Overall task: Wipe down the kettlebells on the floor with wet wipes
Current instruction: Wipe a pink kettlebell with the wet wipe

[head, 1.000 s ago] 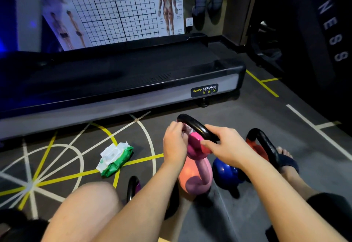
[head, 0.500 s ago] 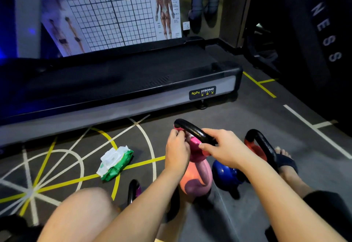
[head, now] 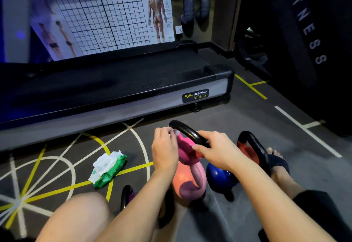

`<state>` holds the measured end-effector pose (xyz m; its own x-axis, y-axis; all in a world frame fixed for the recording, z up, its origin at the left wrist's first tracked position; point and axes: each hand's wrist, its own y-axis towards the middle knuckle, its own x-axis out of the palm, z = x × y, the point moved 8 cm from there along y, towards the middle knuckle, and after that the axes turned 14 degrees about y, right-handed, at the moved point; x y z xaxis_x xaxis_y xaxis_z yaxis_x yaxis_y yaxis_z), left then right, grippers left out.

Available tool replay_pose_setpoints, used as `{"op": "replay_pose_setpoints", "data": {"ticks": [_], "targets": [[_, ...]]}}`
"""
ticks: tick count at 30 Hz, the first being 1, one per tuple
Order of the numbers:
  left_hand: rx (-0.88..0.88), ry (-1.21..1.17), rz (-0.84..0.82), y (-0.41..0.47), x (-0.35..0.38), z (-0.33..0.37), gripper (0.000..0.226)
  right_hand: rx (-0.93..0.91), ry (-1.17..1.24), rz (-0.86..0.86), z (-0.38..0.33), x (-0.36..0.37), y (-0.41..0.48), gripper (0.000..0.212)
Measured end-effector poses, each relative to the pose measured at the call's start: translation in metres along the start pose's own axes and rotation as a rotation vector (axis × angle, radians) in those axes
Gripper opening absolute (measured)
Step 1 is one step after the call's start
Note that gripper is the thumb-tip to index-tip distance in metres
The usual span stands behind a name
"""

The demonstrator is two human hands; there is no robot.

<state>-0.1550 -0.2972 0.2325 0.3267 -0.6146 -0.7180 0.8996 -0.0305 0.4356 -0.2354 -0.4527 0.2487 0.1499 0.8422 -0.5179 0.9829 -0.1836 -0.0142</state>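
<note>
A pink kettlebell (head: pixel 187 158) with a black handle stands on the floor between my hands, over a larger pink-and-orange one (head: pixel 187 181). My left hand (head: pixel 164 149) pinches a white wet wipe (head: pixel 176 132) against the left end of that handle. My right hand (head: pixel 216 151) grips the handle's right end. A blue kettlebell (head: pixel 217 175) and a red one (head: pixel 247 150) with a black handle stand to the right. A purple kettlebell (head: pixel 127 196) shows partly behind my left forearm.
A green pack of wet wipes (head: pixel 108 167) lies on the floor to the left. A black treadmill deck (head: pixel 114 89) runs across ahead. My sandalled right foot (head: pixel 276 162) is beside the red kettlebell, my left knee (head: pixel 76 215) at the bottom.
The view has shifted slightly downward. My left hand has slid a little along the handle's left end with the wipe; my right hand keeps its grip.
</note>
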Motion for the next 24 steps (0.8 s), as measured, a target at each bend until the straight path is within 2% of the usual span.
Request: {"op": "replay_pose_setpoints", "data": {"ticks": [3, 6, 11, 17, 21, 24], "targets": [[-0.199, -0.136, 0.113, 0.017, -0.028, -0.017, 0.008, 0.008, -0.025, 0.024, -0.003, -0.001, -0.006, 0.011], [-0.313, -0.241, 0.065, 0.024, -0.051, -0.025, 0.008, 0.011, -0.044, 0.034, -0.009, -0.001, -0.011, 0.011], [-0.215, -0.249, -0.136, 0.013, -0.082, -0.017, 0.007, 0.008, -0.102, 0.062, -0.020, 0.007, -0.017, 0.020], [-0.236, -0.341, -0.382, 0.007, -0.112, -0.025, 0.006, 0.136, -0.326, -0.026, -0.034, 0.014, -0.017, 0.027], [-0.235, -0.378, -0.440, 0.016, -0.111, -0.030, 0.025, 0.159, -0.354, -0.075, -0.040, 0.017, -0.009, 0.032], [-0.242, -0.417, -0.443, 0.029, -0.094, -0.031, 0.027, 0.147, -0.316, -0.091, -0.028, 0.017, -0.008, 0.038]]}}
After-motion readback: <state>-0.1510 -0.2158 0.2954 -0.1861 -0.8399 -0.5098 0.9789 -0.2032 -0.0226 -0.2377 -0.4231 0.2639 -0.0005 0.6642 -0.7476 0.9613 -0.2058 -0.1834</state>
